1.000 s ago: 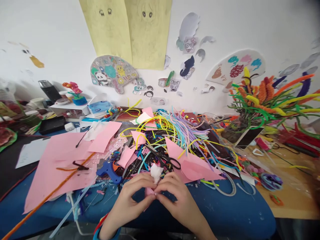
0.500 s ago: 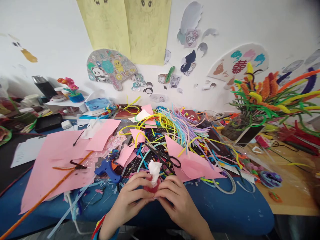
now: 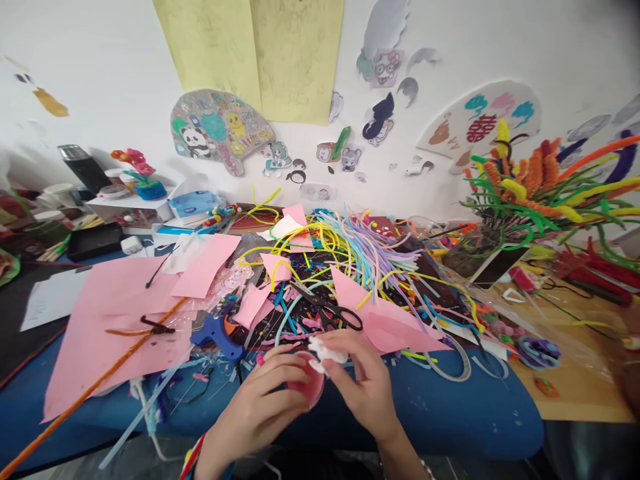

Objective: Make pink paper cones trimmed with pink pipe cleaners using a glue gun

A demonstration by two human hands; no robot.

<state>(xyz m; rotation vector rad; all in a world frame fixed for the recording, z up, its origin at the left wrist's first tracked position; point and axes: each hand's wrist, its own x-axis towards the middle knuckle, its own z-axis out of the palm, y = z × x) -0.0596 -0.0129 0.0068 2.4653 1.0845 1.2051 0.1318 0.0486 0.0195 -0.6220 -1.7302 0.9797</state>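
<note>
My left hand (image 3: 273,390) is closed around a small round pink cup (image 3: 311,381), tilted so that its rim faces right. Pinched in the fingers of my right hand (image 3: 363,380) is a crumpled white tissue (image 3: 325,352), just above the cup's rim. Whether the tissue touches the rim I cannot tell. Black-handled scissors (image 3: 335,310) lie just beyond both hands. To the left of them rests a blue hot glue gun (image 3: 220,337). Pink paper (image 3: 387,323) spreads behind my right hand.
Pastel and yellow pipe cleaners (image 3: 365,250) heap up at the table's middle. More pink sheets (image 3: 115,307) and a long orange pipe cleaner (image 3: 107,380) cover the left. A vase of pipe-cleaner flowers (image 3: 500,227) stands at right. The blue cloth (image 3: 450,400) runs along the front edge.
The tissue, upright in the cup before, is now out of it in my right hand's fingers. My right hand has risen off the cup; the cup has tipped rightward in my left hand.
</note>
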